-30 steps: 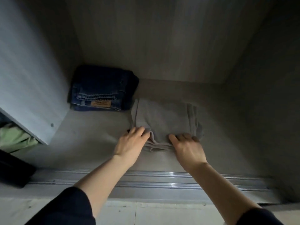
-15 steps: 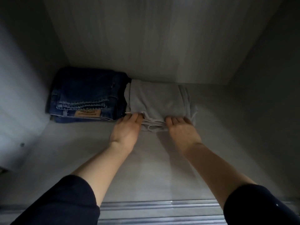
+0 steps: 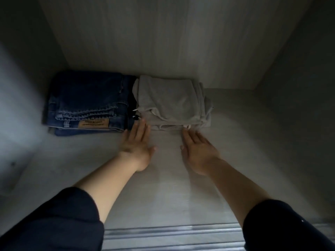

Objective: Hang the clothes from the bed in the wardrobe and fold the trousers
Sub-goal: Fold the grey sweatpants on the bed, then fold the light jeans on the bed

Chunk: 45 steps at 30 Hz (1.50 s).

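1. The grey trousers [image 3: 172, 102] are seen folded into a thick, soft packet on the wardrobe floor [image 3: 163, 187]. The packet is set close to the back wall [image 3: 163, 42], with its left side touching the jeans [image 3: 88, 104].
2. Nothing is gripped. The left hand [image 3: 137, 144] and right hand [image 3: 197, 151] are held flat and palm down over the floor, with fingers straight. The fingertips are placed at the packet's near edge; whether the cloth is actually touched cannot be told.
3. The grey cloth is judged light, limp and knit-like. No shape would be kept without support, and the layers at the near and right edges are seen splayed unevenly.
4. If the packet is to be lifted, it is best taken at the two near corners, with fingers beneath and thumbs on top, so that all layers are clamped together. A pinch on the top layer alone would probably undo the fold.
5. If only squaring is wanted, flat pressure against the near edge is judged enough, since the cloth should slide easily on the smooth floor.
6. The jeans are judged heavier and stiffer, so their fold should be kept if they are nudged by the packet.
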Each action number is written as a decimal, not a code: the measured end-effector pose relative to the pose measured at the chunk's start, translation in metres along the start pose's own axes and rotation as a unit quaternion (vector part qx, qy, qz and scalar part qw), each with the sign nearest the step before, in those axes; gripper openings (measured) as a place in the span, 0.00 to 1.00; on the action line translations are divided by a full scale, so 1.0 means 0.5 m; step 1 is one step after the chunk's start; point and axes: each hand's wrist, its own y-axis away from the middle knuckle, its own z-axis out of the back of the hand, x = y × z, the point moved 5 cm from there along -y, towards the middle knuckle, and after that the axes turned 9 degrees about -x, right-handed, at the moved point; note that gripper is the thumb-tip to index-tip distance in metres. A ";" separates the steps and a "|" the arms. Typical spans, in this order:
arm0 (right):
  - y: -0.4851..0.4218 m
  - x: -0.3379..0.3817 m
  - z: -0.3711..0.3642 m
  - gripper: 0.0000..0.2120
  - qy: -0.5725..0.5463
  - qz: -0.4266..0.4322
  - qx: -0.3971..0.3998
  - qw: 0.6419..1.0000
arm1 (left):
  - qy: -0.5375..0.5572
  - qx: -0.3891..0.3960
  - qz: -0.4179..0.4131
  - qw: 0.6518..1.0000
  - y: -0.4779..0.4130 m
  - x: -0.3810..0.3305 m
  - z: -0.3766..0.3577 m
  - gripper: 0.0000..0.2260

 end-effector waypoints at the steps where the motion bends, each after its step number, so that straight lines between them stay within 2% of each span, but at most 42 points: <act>1: 0.019 -0.001 -0.006 0.29 -0.001 -0.001 0.005 1.000 | 0.022 0.010 0.001 1.000 0.028 0.003 -0.015 0.30; 5: 0.081 -0.007 -0.003 0.29 -0.026 -0.008 0.011 1.000 | 0.051 -0.048 -0.020 0.997 0.123 0.013 -0.041 0.27; 8: 0.123 -0.003 0.034 0.30 -0.036 -0.011 0.013 0.999 | 0.046 -0.040 -0.031 0.998 0.151 -0.001 -0.012 0.26; 11: 0.174 -0.004 0.095 0.32 -0.045 -0.028 0.029 0.998 | 0.059 -0.042 -0.050 0.996 0.172 -0.052 0.063 0.25; 16: 0.303 -0.013 0.258 0.29 -0.084 -0.094 0.029 0.992 | 0.063 -0.037 -0.106 0.992 0.269 -0.159 0.244 0.24; 20: 0.414 -0.015 0.450 0.29 -0.094 -0.135 0.053 0.985 | 0.069 0.000 -0.127 0.990 0.367 -0.239 0.425 0.23; 28: 0.633 0.033 0.975 0.28 -0.123 -0.241 0.052 0.961 | 0.088 0.052 -0.186 0.977 0.559 -0.387 0.906 0.20; 31: 0.745 0.058 1.148 0.24 -0.136 -0.293 0.033 0.946 | 0.108 0.060 -0.214 0.969 0.653 -0.443 1.056 0.18; 37: 0.994 0.041 1.358 0.26 -0.120 -0.388 0.006 0.914 | 0.097 0.110 -0.293 0.945 0.842 -0.616 1.220 0.18; 45: 1.319 -0.165 1.461 0.26 -0.098 -0.492 -0.013 0.865 | 0.057 0.147 -0.440 0.884 1.070 -1.009 1.225 0.17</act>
